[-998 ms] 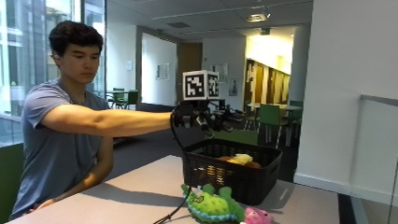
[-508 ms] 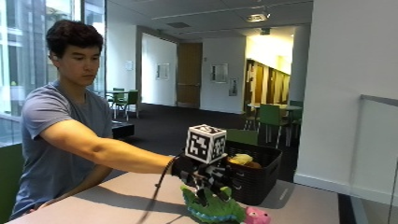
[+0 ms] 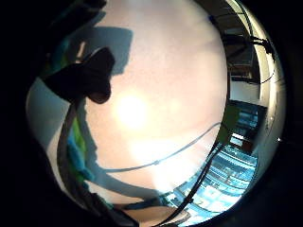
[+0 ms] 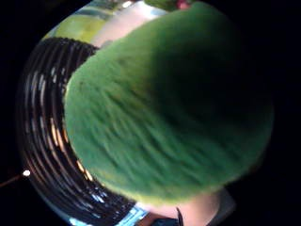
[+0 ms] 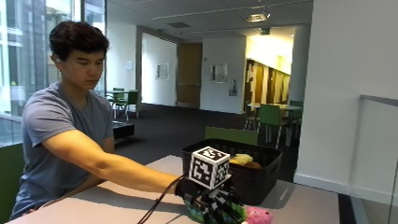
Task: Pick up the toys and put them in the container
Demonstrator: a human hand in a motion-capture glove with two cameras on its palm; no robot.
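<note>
**Grip lowered onto green plush toy beside basket**

Grip (image 5: 208,198) sits low at the near edge of the tabletop (image 5: 93,205), the person's arm stretched out toward it from the left of the scene. It is down on the green plush toy (image 5: 217,212), which lies on the tabletop just in front of the black basket (image 5: 261,179). Whether the fingers have closed round the toy cannot be told from the outside view (the hand is largely masked there). The thumb-side palm view is filled with green fur (image 4: 169,103), so the toy is close against the palm, with the basket's ribbed black wall (image 4: 47,141) just beside it. The little-finger-side palm view shows one dark gloved fingertip (image 3: 85,78) over the pale tabletop surface (image 3: 156,94).

A pink plush toy (image 5: 258,215) lies on the tabletop just beside the green one, in front of the basket. Inside the basket, a yellow toy (image 5: 241,159) shows above the rim.
</note>
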